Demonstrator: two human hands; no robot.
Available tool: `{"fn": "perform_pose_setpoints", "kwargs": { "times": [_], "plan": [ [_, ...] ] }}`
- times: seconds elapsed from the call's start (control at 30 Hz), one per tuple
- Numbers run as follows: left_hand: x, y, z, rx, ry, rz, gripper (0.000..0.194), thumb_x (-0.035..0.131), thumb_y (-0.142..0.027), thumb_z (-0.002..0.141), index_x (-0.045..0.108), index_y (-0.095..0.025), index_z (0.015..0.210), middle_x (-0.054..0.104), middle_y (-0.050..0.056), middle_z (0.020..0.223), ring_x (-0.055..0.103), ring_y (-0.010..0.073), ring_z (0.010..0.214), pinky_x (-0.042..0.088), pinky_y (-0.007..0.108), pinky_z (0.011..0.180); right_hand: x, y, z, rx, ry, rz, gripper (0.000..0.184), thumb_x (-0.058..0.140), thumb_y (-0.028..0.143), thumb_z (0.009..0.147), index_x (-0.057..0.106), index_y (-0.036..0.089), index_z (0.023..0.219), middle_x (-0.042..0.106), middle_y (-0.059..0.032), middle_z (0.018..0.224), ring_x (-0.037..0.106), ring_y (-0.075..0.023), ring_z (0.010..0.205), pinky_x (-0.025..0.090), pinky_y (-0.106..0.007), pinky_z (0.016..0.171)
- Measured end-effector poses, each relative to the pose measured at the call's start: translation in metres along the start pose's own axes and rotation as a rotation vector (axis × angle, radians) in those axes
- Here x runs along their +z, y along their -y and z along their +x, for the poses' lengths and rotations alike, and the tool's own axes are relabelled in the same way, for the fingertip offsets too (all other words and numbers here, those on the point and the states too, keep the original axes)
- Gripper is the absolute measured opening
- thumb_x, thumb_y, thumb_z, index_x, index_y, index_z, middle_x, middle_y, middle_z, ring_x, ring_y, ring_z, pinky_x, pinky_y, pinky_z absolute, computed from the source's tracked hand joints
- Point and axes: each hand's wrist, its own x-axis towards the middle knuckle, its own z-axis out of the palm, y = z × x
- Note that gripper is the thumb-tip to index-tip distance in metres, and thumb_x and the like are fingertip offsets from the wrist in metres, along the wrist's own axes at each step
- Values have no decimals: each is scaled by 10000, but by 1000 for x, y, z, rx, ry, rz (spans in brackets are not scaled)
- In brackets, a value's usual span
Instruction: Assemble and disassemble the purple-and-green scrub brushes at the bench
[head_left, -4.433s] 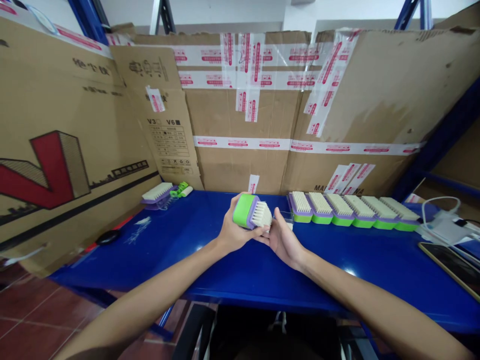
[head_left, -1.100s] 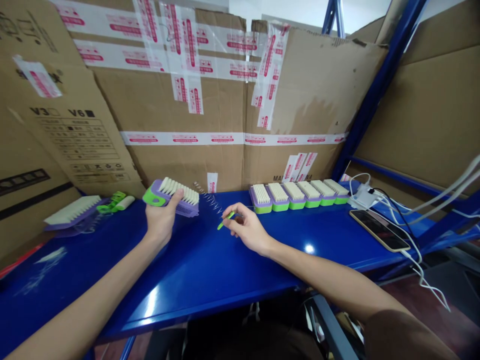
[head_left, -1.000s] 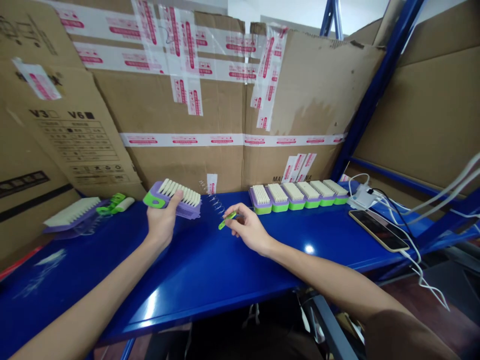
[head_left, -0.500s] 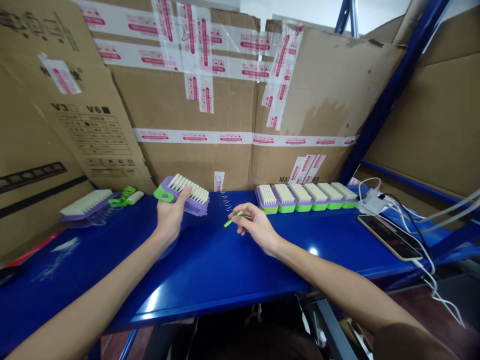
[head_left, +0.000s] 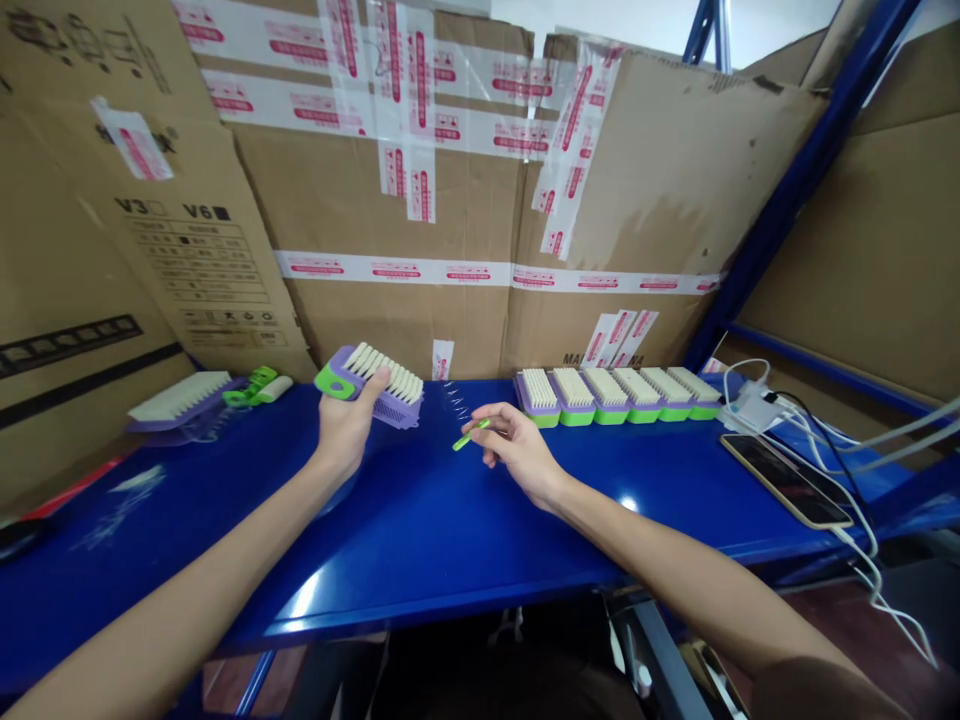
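My left hand (head_left: pixel 346 425) is wrapped round a scrub brush (head_left: pixel 382 385), its thumb along the side. The brush is tilted, with cream bristles facing up, a purple body and a green end piece that has a hole. To its right, my right hand (head_left: pixel 517 450) pinches a small, narrow green plastic piece (head_left: pixel 471 435) between thumb and fingers. A thin, clear coil (head_left: pixel 454 400) shows just above that piece; whether it is attached to it I cannot tell. The two hands are apart, both above the blue table (head_left: pixel 420 560).
A row of several brushes (head_left: pixel 591 395), bristles up, stands at the back right. At the back left lie a purple brush part (head_left: pixel 180 398) and green pieces (head_left: pixel 259 385). A phone (head_left: pixel 784 480), a white charger (head_left: pixel 750 405) and cables are at the right. Cardboard (head_left: pixel 405 320) walls the back.
Since the oldest frame, my hands have moved apart; the right now pinches the green piece. Over the last second both hands hold nearly still while the coil appears shorter and the view shifts slightly.
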Motion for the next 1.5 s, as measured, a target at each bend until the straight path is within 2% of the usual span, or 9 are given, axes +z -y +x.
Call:
{"fn": "perform_pose_setpoints", "kwargs": {
  "times": [0.2, 0.37, 0.5, 0.63, 0.83, 1.0, 1.13, 1.3, 1.5],
  "plan": [
    [3, -4, -4, -25, -4, -14, 591, 1011, -488, 810, 764, -203, 1265, 823, 123, 1280, 816, 295, 1202, 667, 479, 1143, -1, 7, 0, 84, -31, 124, 409, 970, 392, 801, 743, 246, 1109, 843, -43, 1145, 586, -98, 637, 474, -287, 628],
    [2, -1, -4, -15, 34, -17, 565, 1009, -478, 810, 766, -218, 1248, 821, 117, 1274, 811, 302, 1209, 656, 493, 1154, -5, 11, 1, 52, -46, 128, 415, 920, 277, 776, 723, 246, 1140, 815, -52, 1225, 656, -120, 731, 531, -305, 693],
    [4, -4, -7, -14, 22, -25, 587, 1009, -494, 808, 755, -228, 1265, 815, 112, 1282, 808, 293, 1205, 668, 470, 1126, -2, 12, 1, 56, -73, 138, 334, 823, 269, 789, 717, 236, 1104, 793, -32, 1093, 708, -158, 804, 577, -336, 768],
    [9, -13, -14, -37, 4, -46, 643, 1019, -519, 799, 738, -245, 1309, 798, 105, 1303, 809, 259, 1174, 687, 408, 1068, 0, 13, 1, 61, -81, 101, 265, 758, 350, 844, 711, 233, 1078, 742, -13, 971, 686, -166, 765, 559, -336, 722],
    [9, -16, -15, -98, 19, -113, 627, 994, -579, 829, 723, -240, 1281, 788, 99, 1236, 815, 244, 1059, 708, 385, 978, -3, 15, -1, -136, -47, -151, 273, 710, 434, 942, 644, 276, 1154, 670, 26, 889, 631, -172, 704, 499, -323, 631],
    [7, -4, -11, -39, -59, -70, 602, 992, -498, 839, 700, -252, 1304, 778, 101, 1294, 796, 248, 1159, 694, 383, 1024, -4, 10, -8, -277, 31, -497, 275, 627, 349, 1031, 568, 283, 1292, 671, 17, 939, 681, -204, 800, 540, -373, 762],
    [2, 3, -7, -23, -67, -52, 582, 986, -466, 839, 687, -247, 1289, 774, 101, 1295, 794, 233, 1145, 688, 377, 1028, -6, 2, -10, -343, 136, -823, 280, 602, 270, 1025, 561, 259, 1302, 660, -39, 1124, 685, -209, 882, 574, -421, 898],
    [-3, 7, -2, -34, -97, -41, 537, 972, -477, 849, 675, -251, 1236, 771, 78, 1235, 793, 217, 1095, 682, 360, 1008, -6, 1, -12, -348, 306, -1063, 300, 599, 177, 1017, 575, 254, 1306, 634, -69, 1226, 698, -227, 971, 581, -444, 1020],
    [-2, 5, 2, -52, -150, -31, 535, 957, -492, 856, 637, -249, 1210, 753, 60, 1199, 779, 193, 1037, 671, 332, 965, -7, 2, -11, -314, 278, -1197, 278, 565, 162, 1051, 583, 232, 1319, 646, -100, 1282, 732, -254, 1030, 585, -432, 979]
  ]
}}
